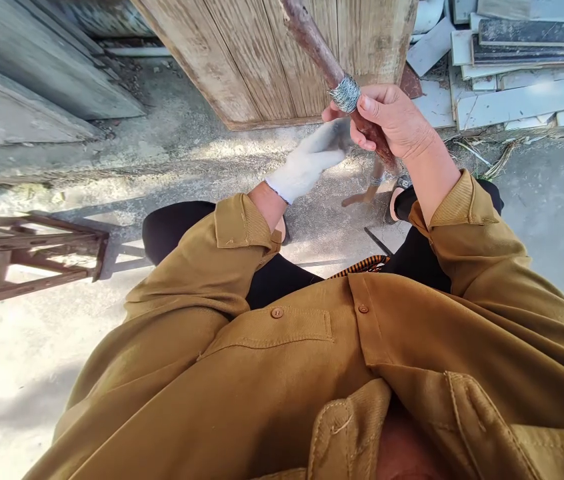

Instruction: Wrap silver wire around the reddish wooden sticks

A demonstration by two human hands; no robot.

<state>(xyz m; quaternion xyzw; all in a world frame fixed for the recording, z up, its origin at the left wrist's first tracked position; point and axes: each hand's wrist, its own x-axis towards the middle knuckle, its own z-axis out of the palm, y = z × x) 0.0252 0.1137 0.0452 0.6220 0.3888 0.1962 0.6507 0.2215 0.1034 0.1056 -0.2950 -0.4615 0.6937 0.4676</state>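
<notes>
A reddish-brown wooden stick slants down from the top edge, with silvery wire wound round it in a tight band. My bare right hand is wrapped round the stick just at and below this band, thumb against the wire. Close to its left, my left hand wears a white glove with grey fingertips. Those fingertips are smeared and partly behind the stick, so their grip is unclear. Lower down, a blurred forked wooden piece shows wire on it; whether it joins the stick cannot be made out.
Ahead leans a weathered plank panel. Stacked boards and tiles lie at the far right. A low wooden frame stands on the concrete floor to my left. A striped cord and a dark thin object are between my legs.
</notes>
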